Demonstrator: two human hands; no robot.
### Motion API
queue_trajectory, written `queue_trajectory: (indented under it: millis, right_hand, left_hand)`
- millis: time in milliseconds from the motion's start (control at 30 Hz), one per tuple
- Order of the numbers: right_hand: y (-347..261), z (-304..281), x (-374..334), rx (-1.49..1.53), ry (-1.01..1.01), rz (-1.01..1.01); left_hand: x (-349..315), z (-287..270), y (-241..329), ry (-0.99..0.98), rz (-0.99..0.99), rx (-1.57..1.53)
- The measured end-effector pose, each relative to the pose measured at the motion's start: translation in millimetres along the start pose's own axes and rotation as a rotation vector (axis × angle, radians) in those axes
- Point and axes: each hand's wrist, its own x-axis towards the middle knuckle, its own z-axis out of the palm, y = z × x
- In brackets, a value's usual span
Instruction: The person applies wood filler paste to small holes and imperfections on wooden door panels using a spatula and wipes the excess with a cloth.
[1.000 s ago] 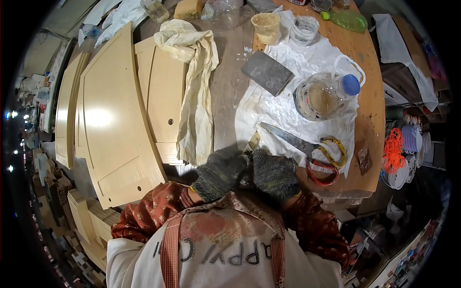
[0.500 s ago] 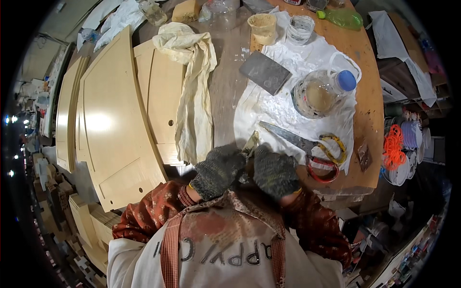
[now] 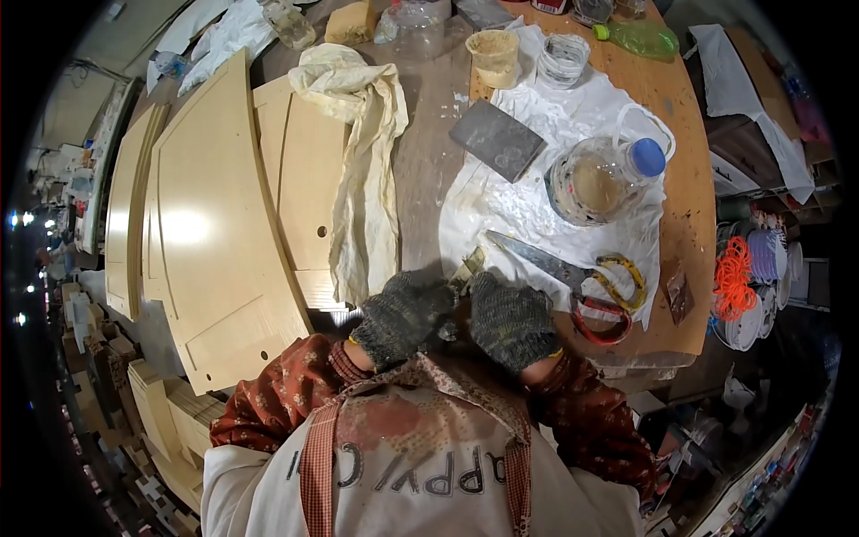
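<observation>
Both my hands wear dark grey knit gloves and are close together at the table's near edge, in front of my apron. My left hand (image 3: 403, 320) is closed, fingers curled inward. Beside it my right hand (image 3: 513, 322) is closed too, its fingertips turned toward the left. A small flat piece, dull yellowish and grey (image 3: 471, 265), sticks up between them; its kind and which hand grips it are hard to tell. Just right of my right hand lie large scissors (image 3: 573, 273) with red and yellow handles, on a white plastic sheet (image 3: 501, 210).
Cream panels (image 3: 206, 224) stretch along the left, with a crumpled cream cloth (image 3: 365, 179) over one. On the sheet are a dark rectangular block (image 3: 497, 140), a blue-capped bottle (image 3: 591, 183) and a clear jar (image 3: 563, 59). A stained cup (image 3: 493, 59) stands behind.
The view has shifted very slightly. My hands stay together at the same place, with the flat piece still between them and only small finger movement.
</observation>
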Motion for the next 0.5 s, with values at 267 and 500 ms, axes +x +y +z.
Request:
queue_trajectory:
  millis: [267,500]
  right_hand:
    - [-9.8,-19.6,21.5,-0.057,-0.194,0.205]
    - [-10.2,-3.8,-8.5,-0.228,-0.016,0.038]
  left_hand:
    - [0.6,10.4,1.1,0.040,0.103,0.149]
    - [-4.2,6.1,6.5,0.093,0.017,0.031]
